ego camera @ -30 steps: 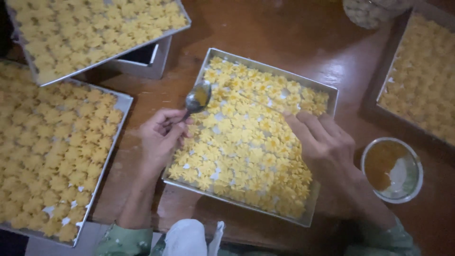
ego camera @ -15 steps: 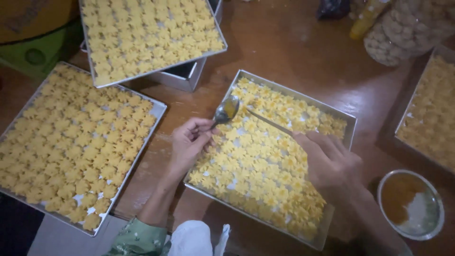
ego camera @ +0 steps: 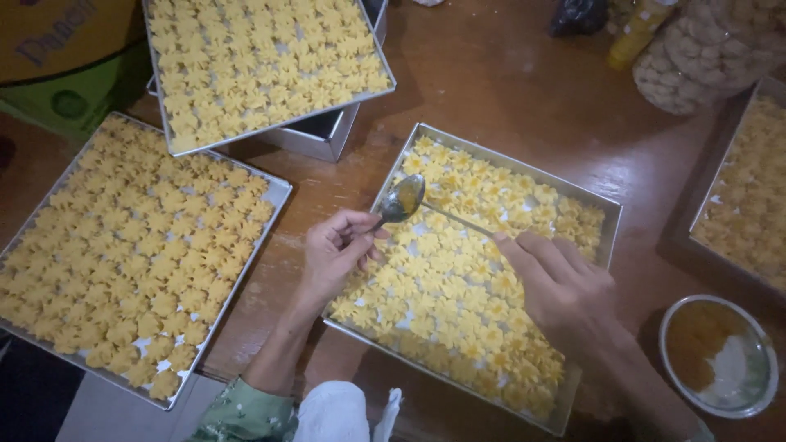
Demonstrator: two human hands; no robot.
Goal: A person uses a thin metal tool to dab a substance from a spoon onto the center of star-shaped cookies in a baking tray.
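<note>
While the right hand (ego camera: 565, 290) pinched the thin handle of a metal spoon (ego camera: 403, 199) between thumb and fingertips, the spoon's bowl reached across to the left hand (ego camera: 337, 250), whose fingers were curled narrowly, thumb and forefinger pressed at the bowl's lower edge. Both hands hovered over a rectangular metal baking tray (ego camera: 508, 160) lying at a slant on the brown wooden table (ego camera: 499, 74), and the tray was filled with small yellow flower-shaped cookies (ego camera: 458, 303) set in close rows. Just beside the left forearm lay a second tray (ego camera: 277, 190) of the same cookies, and a third tray (ego camera: 385, 78) rested on top of an empty metal pan (ego camera: 323, 135) near the far edge. Near the right wrist stood a small metal bowl (ego camera: 720, 356) holding an orange-brown liquid. At the far right sat another tray of cookies (ego camera: 749, 196), and behind it a clear jar (ego camera: 696, 57) of pale round biscuits.
</note>
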